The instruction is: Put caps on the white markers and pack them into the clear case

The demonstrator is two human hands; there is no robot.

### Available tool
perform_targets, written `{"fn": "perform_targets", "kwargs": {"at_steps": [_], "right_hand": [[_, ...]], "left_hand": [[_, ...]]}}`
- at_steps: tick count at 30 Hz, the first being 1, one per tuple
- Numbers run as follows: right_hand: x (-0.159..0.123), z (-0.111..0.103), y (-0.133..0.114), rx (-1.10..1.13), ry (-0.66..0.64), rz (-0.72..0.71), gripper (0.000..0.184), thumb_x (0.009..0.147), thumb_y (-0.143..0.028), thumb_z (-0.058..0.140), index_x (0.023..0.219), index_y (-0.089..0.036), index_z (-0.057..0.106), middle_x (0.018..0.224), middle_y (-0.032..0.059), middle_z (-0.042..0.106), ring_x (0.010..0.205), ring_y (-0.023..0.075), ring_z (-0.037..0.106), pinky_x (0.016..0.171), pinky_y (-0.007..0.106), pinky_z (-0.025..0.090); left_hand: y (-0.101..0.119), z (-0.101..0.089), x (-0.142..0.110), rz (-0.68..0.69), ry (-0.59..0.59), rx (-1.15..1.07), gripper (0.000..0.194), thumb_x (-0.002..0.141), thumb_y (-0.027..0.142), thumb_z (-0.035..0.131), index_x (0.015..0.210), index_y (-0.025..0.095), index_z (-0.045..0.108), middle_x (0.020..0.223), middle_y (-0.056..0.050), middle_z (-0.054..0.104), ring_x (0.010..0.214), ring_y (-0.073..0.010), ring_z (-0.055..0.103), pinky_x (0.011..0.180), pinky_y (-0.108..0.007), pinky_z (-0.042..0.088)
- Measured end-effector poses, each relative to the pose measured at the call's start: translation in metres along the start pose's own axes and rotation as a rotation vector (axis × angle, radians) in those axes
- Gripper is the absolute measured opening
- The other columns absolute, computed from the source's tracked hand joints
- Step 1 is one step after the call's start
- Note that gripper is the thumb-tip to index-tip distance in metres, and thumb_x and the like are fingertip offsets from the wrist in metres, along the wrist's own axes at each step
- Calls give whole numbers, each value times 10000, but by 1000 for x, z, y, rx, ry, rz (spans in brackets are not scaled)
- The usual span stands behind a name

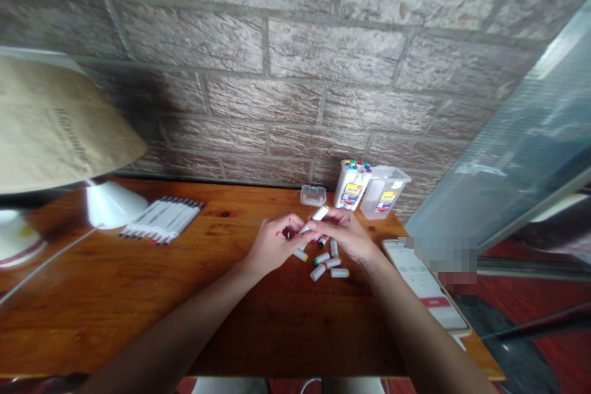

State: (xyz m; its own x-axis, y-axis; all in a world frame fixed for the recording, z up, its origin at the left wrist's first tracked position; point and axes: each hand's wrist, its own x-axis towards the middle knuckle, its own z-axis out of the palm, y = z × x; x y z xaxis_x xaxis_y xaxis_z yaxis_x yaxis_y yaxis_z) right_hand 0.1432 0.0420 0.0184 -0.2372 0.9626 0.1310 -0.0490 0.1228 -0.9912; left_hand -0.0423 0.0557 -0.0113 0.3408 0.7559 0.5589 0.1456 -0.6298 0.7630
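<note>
Above the middle of the table, a white marker with a yellowish end slants up between my two hands. My left hand has its fingers closed around its lower part, and red ink marks show on the skin. From the other side, my right hand pinches the marker near its upper end. Its lower tip is hidden by the fingers. Below the hands lie several loose white marker caps with coloured ends, among them green, orange and yellow ones.
At the left, a row of white markers lies beside a lamp. By the wall stand a marker-filled case, an open clear case and a small clear lid. A phone with a running timer lies at the right edge.
</note>
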Motion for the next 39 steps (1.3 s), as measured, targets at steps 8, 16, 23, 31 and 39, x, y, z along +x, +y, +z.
{"fn": "perform_targets", "kwargs": {"at_steps": [8,16,23,31,39], "right_hand": [[3,-4,2,124,186,-90,235,692,-386,850,756,-183,750,564,-41,541,496,69,415,449,204,352],[3,-3,3,132,159,-78,249,743,-411,810,874,-206,760,570,-44,558,494,77,442,452,206,367],[0,5,-1,131,98,-45,312,703,-337,841,965,-204,739,675,-34,635,536,79,488,498,215,364],[2,9,3,186,187,-79,353,694,-325,845,1015,-221,739,772,-22,667,528,64,461,469,203,361],[1,14,4,297,120,-62,224,697,-343,847,813,-207,712,731,-31,634,613,93,539,605,229,457]], "left_hand": [[5,-3,2,-81,-41,8,257,919,418,616,933,185,726,741,-1,746,616,-109,646,555,-195,468],[5,-3,2,-77,-6,15,242,922,393,614,885,174,711,738,1,745,627,-106,649,586,-187,469],[6,-3,2,-55,10,14,222,912,382,634,932,178,720,793,-9,759,669,-114,664,627,-193,484],[4,-2,1,-49,-75,54,257,942,391,584,969,177,723,770,-10,743,628,-107,631,601,-194,464],[9,-2,-1,-43,-180,85,295,944,427,564,900,177,714,730,-4,713,600,-108,612,580,-195,443]]}}
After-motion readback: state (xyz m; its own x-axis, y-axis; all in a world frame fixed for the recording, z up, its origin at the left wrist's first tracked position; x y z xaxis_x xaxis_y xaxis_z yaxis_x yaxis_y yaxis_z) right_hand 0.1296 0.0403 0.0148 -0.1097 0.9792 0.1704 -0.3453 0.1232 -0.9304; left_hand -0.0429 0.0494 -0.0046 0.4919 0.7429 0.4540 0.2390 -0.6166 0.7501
